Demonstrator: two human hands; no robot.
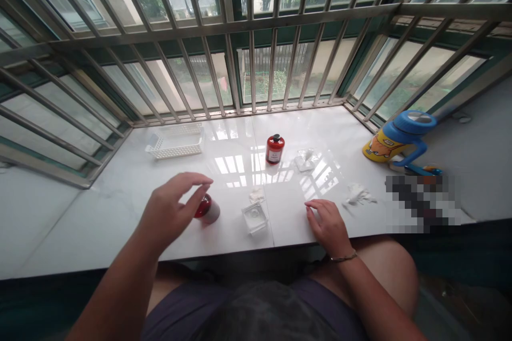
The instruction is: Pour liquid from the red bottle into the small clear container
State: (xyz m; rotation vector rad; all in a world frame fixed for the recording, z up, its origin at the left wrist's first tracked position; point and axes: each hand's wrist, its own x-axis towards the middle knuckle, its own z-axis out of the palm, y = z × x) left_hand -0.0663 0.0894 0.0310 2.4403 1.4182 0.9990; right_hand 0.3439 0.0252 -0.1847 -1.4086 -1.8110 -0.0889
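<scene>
My left hand (170,208) hovers with curved, parted fingers just beside a small red-and-white bottle (206,209), which looks tilted and is partly hidden by my fingertips. My right hand (328,226) rests flat on the white tiled counter (224,245), holding nothing. Between my hands sits a small clear plastic box (254,217), with a crumpled scrap of tissue (256,195) just behind it. A red bottle with a black cap (275,149) stands further back. A clear square container (306,160) stands to its right, and white crumpled tissue (358,195) lies right of my right hand.
A white perforated plastic basket (176,141) stands at the back left. A blue-and-yellow lidded cup (400,136) stands at the right, beside a pixelated patch (420,202). Steel window bars (252,64) run behind the counter, and my knees lie below its front edge.
</scene>
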